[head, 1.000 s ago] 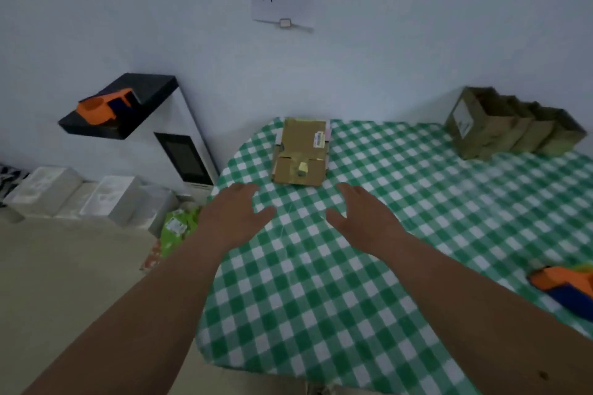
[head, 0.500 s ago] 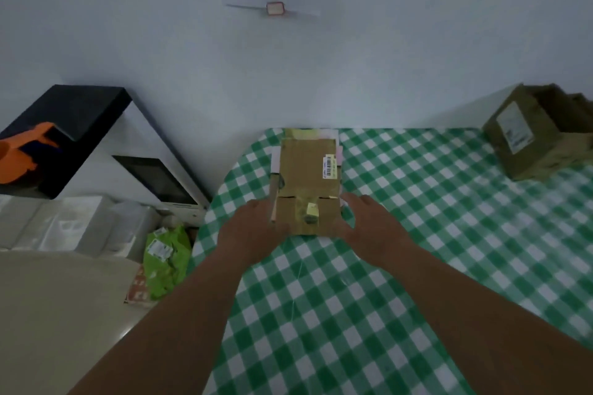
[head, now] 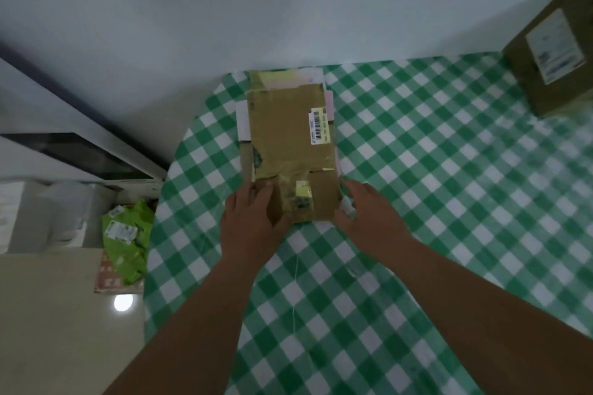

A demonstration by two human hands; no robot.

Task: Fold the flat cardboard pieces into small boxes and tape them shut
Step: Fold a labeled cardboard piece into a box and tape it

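Cardboard: the flat stack (head: 288, 144) lies at the table's (head: 449, 202) far left edge, by the wall.
Change: a second ago both hands hovered short of it; now they reach its near end.
Left hand (head: 248, 224): fingers straight, resting on the near corner.
Right hand (head: 369, 218): spread, touching the right edge.
Meaning: probably a pickup; no folding begun.

The checked table (head: 417, 234) is carrying flat cardboard pieces (head: 285, 138) between the hands. A brown box (head: 552, 58) is sitting far right.
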